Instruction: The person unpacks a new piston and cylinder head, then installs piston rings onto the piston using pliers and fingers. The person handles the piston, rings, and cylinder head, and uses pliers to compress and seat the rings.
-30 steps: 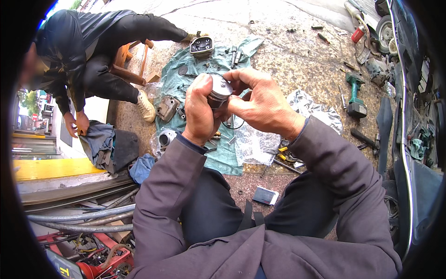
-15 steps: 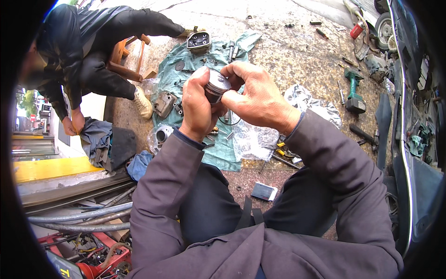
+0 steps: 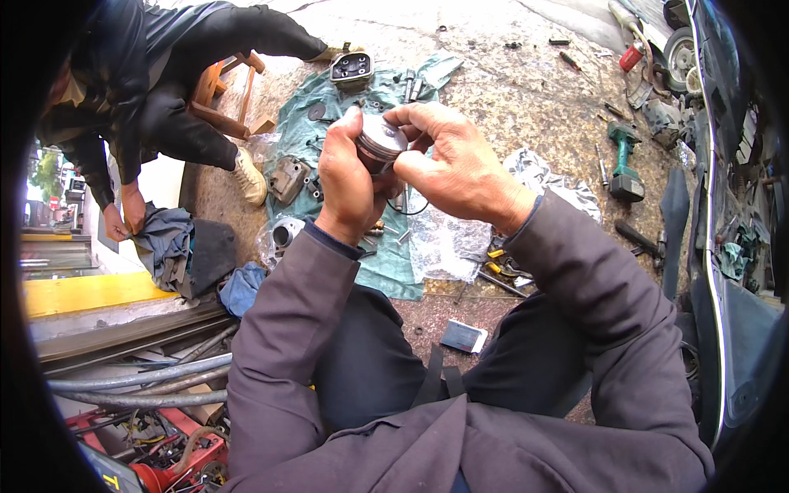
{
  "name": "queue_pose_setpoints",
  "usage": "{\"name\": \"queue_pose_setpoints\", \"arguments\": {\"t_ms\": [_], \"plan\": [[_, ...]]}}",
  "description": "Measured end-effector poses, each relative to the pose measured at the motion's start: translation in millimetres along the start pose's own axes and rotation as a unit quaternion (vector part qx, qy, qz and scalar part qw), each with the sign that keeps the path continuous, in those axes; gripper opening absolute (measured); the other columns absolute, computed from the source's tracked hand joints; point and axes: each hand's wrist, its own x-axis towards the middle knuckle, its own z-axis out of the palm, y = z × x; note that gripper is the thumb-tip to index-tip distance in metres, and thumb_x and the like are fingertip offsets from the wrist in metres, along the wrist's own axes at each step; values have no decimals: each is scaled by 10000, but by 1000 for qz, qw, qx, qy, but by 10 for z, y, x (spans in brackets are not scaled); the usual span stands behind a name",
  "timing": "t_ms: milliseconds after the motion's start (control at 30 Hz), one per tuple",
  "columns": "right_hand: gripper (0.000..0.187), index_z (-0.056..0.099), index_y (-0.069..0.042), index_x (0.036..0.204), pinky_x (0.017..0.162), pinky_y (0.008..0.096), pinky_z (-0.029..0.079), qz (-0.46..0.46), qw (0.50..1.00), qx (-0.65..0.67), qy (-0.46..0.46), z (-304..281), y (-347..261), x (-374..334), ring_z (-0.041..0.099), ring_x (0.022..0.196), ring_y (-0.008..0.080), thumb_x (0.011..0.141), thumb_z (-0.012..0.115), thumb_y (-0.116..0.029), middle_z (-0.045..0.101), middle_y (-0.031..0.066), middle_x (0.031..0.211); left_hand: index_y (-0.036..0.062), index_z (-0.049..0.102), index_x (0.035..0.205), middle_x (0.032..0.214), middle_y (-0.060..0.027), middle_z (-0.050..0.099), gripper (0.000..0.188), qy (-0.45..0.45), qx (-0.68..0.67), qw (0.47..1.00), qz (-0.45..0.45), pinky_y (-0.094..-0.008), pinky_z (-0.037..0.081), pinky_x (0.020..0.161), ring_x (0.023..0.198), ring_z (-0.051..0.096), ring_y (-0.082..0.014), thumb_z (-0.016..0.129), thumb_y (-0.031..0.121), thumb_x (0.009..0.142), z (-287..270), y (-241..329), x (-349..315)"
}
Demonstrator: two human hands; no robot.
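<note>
A metal piston (image 3: 381, 141) with a shiny round crown and grooves round its side is held up over the cloth. My left hand (image 3: 345, 177) is closed around its left side, thumb near the crown's edge. From the other side my right hand (image 3: 456, 160) grips the piston's right edge with thumb and curled fingers. A thin dark curved line (image 3: 415, 212) shows just below my hands; whether it is a ring in my fingers or lies behind them, I cannot tell. Beneath is a green cloth (image 3: 403, 283) bearing engine parts, among them a cylinder head (image 3: 352, 67).
At the left a person (image 3: 156, 123) sits on a wooden stool (image 3: 220, 122), holding dark cloth. To my right lie a green cordless drill (image 3: 625, 160) and a white rag (image 3: 559, 182). A small box (image 3: 463, 336) sits between my legs; a red tool case (image 3: 193, 448) stands lower left.
The piston and both my hands have shifted slightly left and up, and its crown has tilted a little. My right fingers have moved slightly along its edge.
</note>
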Motion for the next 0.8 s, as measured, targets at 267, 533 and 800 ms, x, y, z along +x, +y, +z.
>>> {"name": "queue_pose_setpoints", "arguments": {"t_ms": [267, 533, 800], "plan": [[370, 590, 111, 1144, 735, 305, 579, 86, 974, 203, -52, 6, 37, 1, 704, 824, 176, 815, 582, -59, 687, 175, 992, 73, 589, 1030, 721, -37, 588, 453, 61, -6, 998, -1, -265, 336, 385, 433, 398, -100, 320, 437, 1018, -8, -18, 32], [312, 542, 127, 1159, 721, 294, 596, 135, 946, 287, -73, -51, 16, -28, 710, 830, 183, 872, 585, 13, 663, 163, 1012, 77, 562, 1016, 715, -30, 554, 412, 58, -8, 998, -14, -273, 329, 389, 448, 402, -97, 357, 434, 1021, -29, -8, 21], [335, 526, 143, 1182, 759, 287, 576, 172, 916, 349, -96, -52, 49, -67, 694, 852, 186, 876, 582, 19, 643, 170, 1067, 82, 561, 964, 679, -27, 537, 386, 87, -4, 995, -46, -280, 310, 384, 402, 351, -90, 382, 423, 995, -30, -27, 54]]}}
